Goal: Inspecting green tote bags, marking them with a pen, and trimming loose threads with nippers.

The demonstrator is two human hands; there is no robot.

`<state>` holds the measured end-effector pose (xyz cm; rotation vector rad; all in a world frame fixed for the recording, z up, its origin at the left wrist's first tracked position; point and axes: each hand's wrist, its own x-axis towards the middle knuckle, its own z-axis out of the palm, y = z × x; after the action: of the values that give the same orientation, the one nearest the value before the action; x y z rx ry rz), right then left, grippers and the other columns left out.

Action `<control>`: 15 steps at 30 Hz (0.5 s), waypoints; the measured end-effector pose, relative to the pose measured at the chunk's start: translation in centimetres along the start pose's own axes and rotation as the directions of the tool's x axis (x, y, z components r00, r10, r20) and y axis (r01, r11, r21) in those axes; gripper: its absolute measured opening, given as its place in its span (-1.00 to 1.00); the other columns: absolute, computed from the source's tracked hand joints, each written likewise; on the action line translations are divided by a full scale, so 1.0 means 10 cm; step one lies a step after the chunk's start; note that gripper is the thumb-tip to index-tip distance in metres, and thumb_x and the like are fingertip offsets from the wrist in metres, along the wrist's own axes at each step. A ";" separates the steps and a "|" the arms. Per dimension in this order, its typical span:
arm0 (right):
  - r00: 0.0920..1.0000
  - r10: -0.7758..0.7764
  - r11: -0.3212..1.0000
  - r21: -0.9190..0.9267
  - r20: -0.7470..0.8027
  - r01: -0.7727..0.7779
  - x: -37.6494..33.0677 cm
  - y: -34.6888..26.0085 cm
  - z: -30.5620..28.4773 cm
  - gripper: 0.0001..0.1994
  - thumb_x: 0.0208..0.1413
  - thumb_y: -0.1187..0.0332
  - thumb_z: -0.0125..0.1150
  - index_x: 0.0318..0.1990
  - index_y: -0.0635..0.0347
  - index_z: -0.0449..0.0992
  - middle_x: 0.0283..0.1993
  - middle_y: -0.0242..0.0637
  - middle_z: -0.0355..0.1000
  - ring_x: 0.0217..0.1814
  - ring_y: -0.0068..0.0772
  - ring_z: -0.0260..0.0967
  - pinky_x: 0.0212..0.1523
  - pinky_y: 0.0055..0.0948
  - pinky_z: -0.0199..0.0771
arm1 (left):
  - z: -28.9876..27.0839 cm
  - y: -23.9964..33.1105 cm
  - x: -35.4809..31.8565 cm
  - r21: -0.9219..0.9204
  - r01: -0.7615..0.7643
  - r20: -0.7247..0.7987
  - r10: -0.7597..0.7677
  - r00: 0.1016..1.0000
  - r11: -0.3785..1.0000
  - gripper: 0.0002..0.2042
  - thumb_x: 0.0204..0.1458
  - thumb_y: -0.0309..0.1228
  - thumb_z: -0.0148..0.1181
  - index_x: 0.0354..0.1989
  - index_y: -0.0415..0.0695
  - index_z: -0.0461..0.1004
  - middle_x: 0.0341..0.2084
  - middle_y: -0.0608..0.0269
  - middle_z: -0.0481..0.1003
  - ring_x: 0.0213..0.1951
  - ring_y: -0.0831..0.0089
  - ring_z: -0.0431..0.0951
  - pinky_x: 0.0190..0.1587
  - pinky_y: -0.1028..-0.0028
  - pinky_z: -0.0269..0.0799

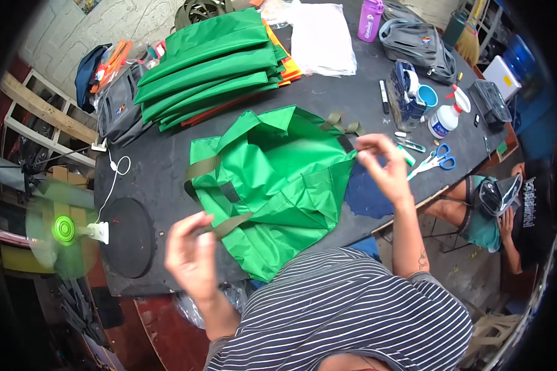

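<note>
A green fabric bag [278, 185] with olive webbing straps lies crumpled on the dark table in front of me, its mouth spread apart. My left hand [192, 256] hovers at the bag's near left side, fingers curved and apart, close to the end of an olive strap [234, 224]. On the far side, my right hand [387, 170] is raised beside the bag's right corner, thumb and fingers apart. Nothing shows in either hand. Dark patches [230, 191] sit on the bag's fabric near the straps.
Folded green fabric pieces [210, 68] are stacked at the back left. To the right lie blue-handled scissors [439, 159], a spray bottle [445, 117] and a marker [384, 96]. A fan [65, 229] spins at the left edge. Another person [476, 204] sits at the right.
</note>
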<state>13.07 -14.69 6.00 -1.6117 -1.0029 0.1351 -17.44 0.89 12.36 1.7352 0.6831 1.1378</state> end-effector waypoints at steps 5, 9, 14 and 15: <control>0.882 0.255 0.962 -0.008 0.397 -0.274 -0.14 -0.08 0.34 -0.29 -0.20 0.37 0.45 0.18 0.14 0.26 -0.04 -0.27 0.31 -0.46 -0.64 0.24 -0.42 -0.61 0.34 | 0.61 -0.39 0.06 0.385 -0.127 0.358 -0.021 0.933 0.914 -0.58 -0.14 -0.36 0.36 -0.06 -0.20 0.47 -0.10 0.07 0.45 -0.08 0.19 0.40 -0.03 0.30 0.34; 0.978 0.007 0.987 -0.159 0.208 0.027 -0.17 0.24 0.42 -0.49 -0.25 0.57 0.36 -0.03 0.18 0.38 -0.20 -0.29 0.23 -0.27 -0.40 0.27 -0.24 -0.45 0.36 | 0.93 -0.62 0.05 0.447 -0.250 0.447 0.028 0.894 0.859 -0.52 -0.17 -0.23 0.37 -0.08 -0.22 0.46 -0.21 0.05 0.48 -0.08 0.13 0.39 0.08 0.22 0.18; 0.994 -0.111 0.990 -0.083 -0.006 0.110 -0.09 0.31 0.33 -0.47 -0.20 0.56 0.35 0.03 0.21 0.36 0.04 -0.17 0.28 -0.07 -0.34 0.39 0.01 -0.39 0.37 | 1.21 -0.73 0.11 0.430 -0.201 0.369 0.032 0.929 0.880 -0.72 -0.14 -0.29 0.34 -0.36 -0.22 0.45 -0.37 0.13 0.46 -0.27 0.19 0.41 -0.05 0.26 0.21; 0.987 -0.148 0.978 -0.157 -0.055 0.138 -0.07 0.33 0.25 -0.46 -0.18 0.54 0.35 0.05 0.22 0.35 0.03 -0.20 0.28 -0.09 -0.35 0.40 -0.01 -0.41 0.39 | 1.24 -0.72 0.12 0.370 -0.155 0.364 0.010 0.931 0.916 -0.75 -0.12 -0.34 0.32 -0.38 -0.22 0.44 -0.38 0.12 0.45 -0.28 0.19 0.42 -0.09 0.28 0.25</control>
<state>12.96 -13.14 2.16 -1.6642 -1.0960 -0.0950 -5.47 0.03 4.46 2.2625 0.6435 0.7362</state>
